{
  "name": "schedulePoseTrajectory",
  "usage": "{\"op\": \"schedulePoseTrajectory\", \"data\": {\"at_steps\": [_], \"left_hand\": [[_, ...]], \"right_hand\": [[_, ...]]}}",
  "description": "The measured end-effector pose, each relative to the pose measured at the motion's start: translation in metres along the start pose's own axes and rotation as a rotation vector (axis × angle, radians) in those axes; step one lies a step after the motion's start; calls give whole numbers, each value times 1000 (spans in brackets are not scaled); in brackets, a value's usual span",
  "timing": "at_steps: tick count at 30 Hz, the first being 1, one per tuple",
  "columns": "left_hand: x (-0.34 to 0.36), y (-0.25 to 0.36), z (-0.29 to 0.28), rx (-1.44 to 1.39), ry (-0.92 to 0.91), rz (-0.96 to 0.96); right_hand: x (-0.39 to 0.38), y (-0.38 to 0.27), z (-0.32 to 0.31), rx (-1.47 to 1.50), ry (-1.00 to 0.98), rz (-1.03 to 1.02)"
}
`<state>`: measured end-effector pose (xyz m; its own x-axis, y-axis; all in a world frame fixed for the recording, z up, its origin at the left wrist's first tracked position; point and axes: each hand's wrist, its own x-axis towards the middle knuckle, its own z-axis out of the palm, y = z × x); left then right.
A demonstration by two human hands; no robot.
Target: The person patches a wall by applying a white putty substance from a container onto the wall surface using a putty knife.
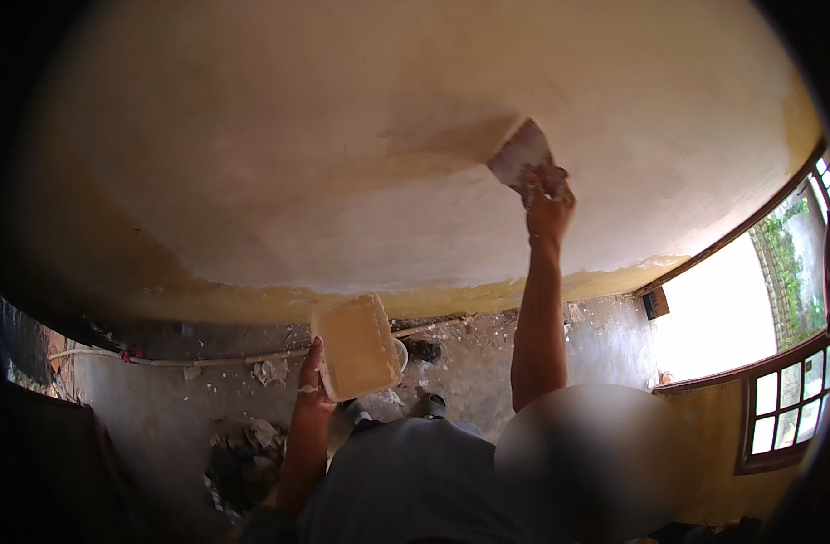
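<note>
My right hand point(548, 195) is raised to the wall point(342, 181), its fingers closed round a wide putty knife point(521, 152). The blade's broad edge appears to lie on the wall, where pale filler covers a yellowish coat. Lower down and to the left, my left hand point(315, 376) grips a rectangular plastic tub point(359, 349) by its left side. The tub is cream-coloured; whether anything lies in it I cannot tell. My left fingers are partly hidden beneath it.
A long pale pole point(224, 362) lies on the spattered grey floor point(474, 363), left of my feet. A heap of crumpled material point(244, 458) sits at lower left. Near the tub is a dark lump point(422, 351). At right are a bright doorway point(714, 299) and a paned window point(790, 408).
</note>
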<state>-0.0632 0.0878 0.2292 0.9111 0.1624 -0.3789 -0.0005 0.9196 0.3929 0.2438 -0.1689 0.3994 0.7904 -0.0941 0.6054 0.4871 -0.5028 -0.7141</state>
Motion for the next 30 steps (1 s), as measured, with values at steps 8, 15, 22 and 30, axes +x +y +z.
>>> {"op": "schedulePoseTrajectory", "data": {"at_steps": [8, 15, 22, 30], "left_hand": [[-3, 1, 13, 44, -30, -41], [-7, 7, 11, 50, -84, -81], [-2, 3, 13, 71, -12, -55], [-3, 4, 16, 95, -11, -41]], "right_hand": [[-42, -124, 86, 126, -391, -100], [23, -44, 11, 131, 13, 30], [-9, -88, 20, 344, -116, 53], [36, -95, 43, 27, -90, -135]]}}
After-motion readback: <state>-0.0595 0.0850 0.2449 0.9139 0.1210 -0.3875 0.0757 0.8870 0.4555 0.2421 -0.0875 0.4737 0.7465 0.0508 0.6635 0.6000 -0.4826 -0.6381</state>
